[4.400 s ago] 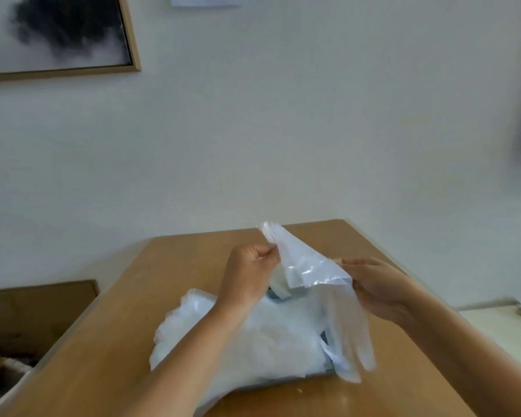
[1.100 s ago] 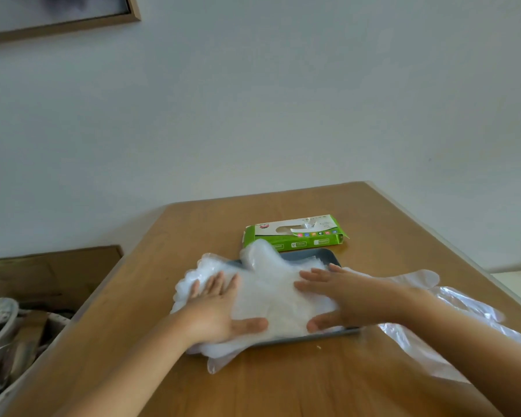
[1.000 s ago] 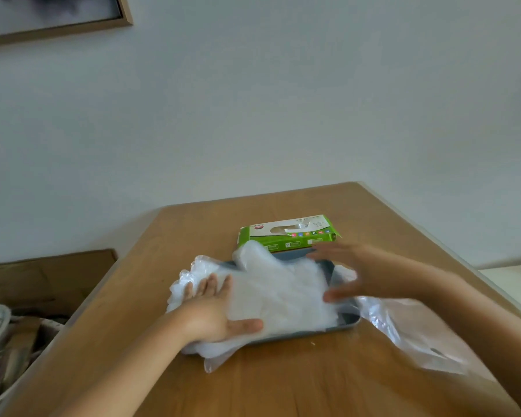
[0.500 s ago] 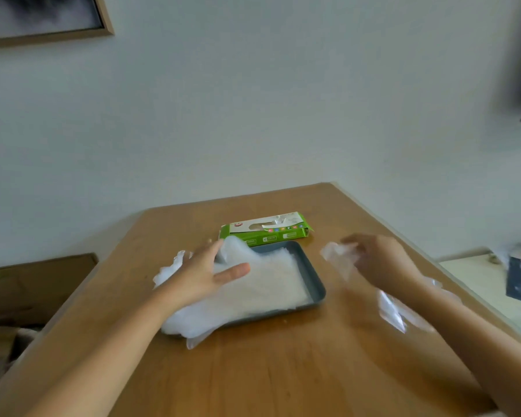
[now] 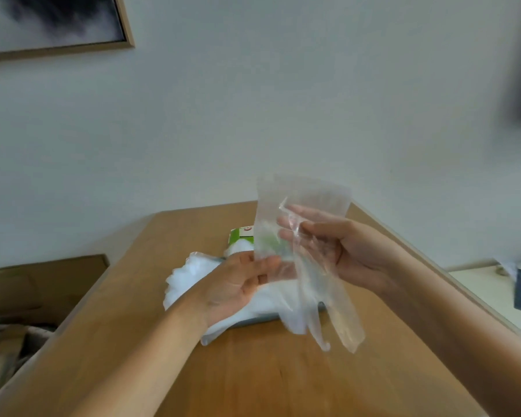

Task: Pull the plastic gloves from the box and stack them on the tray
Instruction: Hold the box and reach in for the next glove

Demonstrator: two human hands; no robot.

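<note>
Head view: one clear plastic glove [image 5: 306,195] is held up in the air between both hands, above the table [image 5: 253,374]. Left hand [image 5: 235,287] is palm up, with thumb and fingers [image 5: 265,261] pinching the glove's lower left edge. Right hand [image 5: 355,254] is beside it, and its thumb and fingers [image 5: 288,221] nip the film near the middle, where it puckers. The cuff end of the glove stands up above the right fingers. The other end hangs below both sets of fingers, with tips low over the table; cannot tell whether they touch it. Directly below and behind the left fingers lies a white stack of gloves [image 5: 187,276] on the grey tray [image 5: 253,322], spilling over its left and near edges. Only a strip of the tray's near rim shows. Beyond the left fingers, at the far side of the tray, sits the green box [image 5: 238,236], mostly hidden behind the held glove. Well above and left of the fingers, a framed picture [image 5: 57,22] hangs on the wall [image 5: 253,100].
</note>
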